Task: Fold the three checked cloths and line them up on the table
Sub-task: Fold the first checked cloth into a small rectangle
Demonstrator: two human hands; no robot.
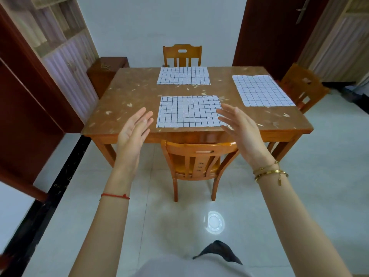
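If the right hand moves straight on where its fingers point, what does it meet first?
The right hand would probably meet the nearest checked cloth at its right edge; depth is unclear.

Bright, even indoor light. A round glare sits on the floor tiles. Edges bend and blur.

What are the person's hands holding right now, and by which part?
Nothing. The left hand and right hand are open, raised either side of the nearest white checked cloth.
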